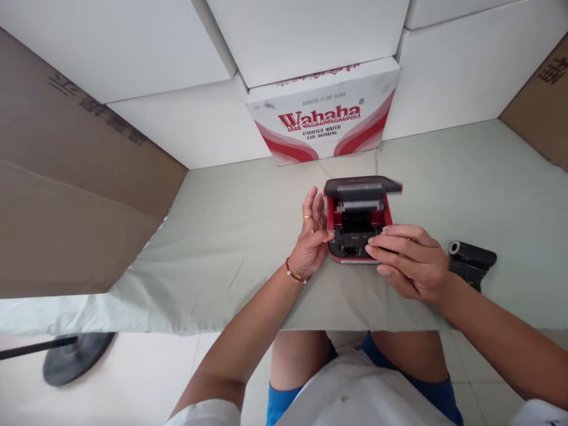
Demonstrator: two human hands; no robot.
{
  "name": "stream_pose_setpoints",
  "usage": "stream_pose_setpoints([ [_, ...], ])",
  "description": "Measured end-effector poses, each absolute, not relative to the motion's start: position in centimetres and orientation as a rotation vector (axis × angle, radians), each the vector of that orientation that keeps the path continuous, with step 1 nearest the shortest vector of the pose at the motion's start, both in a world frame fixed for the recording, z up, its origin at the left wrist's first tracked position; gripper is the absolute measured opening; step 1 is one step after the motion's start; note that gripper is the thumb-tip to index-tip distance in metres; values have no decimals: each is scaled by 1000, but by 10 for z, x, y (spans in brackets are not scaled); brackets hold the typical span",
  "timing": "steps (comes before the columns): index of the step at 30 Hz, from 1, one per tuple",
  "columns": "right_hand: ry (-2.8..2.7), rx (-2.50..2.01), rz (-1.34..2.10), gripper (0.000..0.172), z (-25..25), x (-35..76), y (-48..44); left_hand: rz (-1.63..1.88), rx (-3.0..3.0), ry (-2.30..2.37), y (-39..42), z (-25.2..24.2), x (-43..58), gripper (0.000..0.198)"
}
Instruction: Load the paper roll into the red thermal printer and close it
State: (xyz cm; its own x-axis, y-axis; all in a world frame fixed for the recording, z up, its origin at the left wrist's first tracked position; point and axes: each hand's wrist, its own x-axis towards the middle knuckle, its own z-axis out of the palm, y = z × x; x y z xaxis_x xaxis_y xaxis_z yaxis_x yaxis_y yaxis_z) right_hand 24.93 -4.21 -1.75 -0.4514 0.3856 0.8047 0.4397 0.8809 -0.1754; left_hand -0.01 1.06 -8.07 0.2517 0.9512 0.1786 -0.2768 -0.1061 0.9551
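Note:
A small red and black label printer [357, 236] stands on the cloth-covered table with its lid [361, 187] raised. A pale roller or roll [361, 206] and black film [355, 222] show inside it. My left hand [314, 236] holds the printer's left side, its thumb over the front left rim and its other fingers along the outside. My right hand [410, 260] is closed at the front right corner, fingertips pressed on the black inner frame. Whether those fingertips also pinch the film is hard to see.
A roll of black film or ribbon [473, 254] lies right of the printer, partly behind my right forearm. Behind stands a Wahaha water carton [326, 127] against white boxes [310, 35]. Brown cartons flank the table [213, 236]. A black round stand base [77, 358] is on the floor.

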Motion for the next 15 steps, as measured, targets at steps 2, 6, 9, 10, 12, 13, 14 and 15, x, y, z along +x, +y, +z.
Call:
stream_pose_setpoints([
  [2, -2114, -573, 1, 22, -8, 247, -42, 1214, 1243, 751, 12, -84, 1, 108],
  [6, -2132, -944, 229, 41, 30, 241, -29, 1205, 1241, 714, 13, -89, 3, 100],
  [9, -2290, -1284, 213, 39, 47, 232, 2, 1223, 1211, 661, 15, -91, 6, 94],
  [10, -2374, -1359, 157, 34, 47, 228, 15, 1230, 1208, 655, 15, -91, 6, 93],
  [12, -2485, -1485, 40, 26, 38, 219, 39, 1235, 1202, 654, 16, -91, 7, 92],
  [13, -2505, -1527, 6, 25, 31, 214, 49, 1237, 1192, 653, 16, -91, 7, 93],
  [14, -2513, -1555, -1, 25, 23, 209, 57, 1239, 1178, 651, 17, -91, 8, 94],
  [15, -2514, -1566, 8, 25, 17, 204, 63, 1240, 1166, 647, 17, -92, 8, 95],
])
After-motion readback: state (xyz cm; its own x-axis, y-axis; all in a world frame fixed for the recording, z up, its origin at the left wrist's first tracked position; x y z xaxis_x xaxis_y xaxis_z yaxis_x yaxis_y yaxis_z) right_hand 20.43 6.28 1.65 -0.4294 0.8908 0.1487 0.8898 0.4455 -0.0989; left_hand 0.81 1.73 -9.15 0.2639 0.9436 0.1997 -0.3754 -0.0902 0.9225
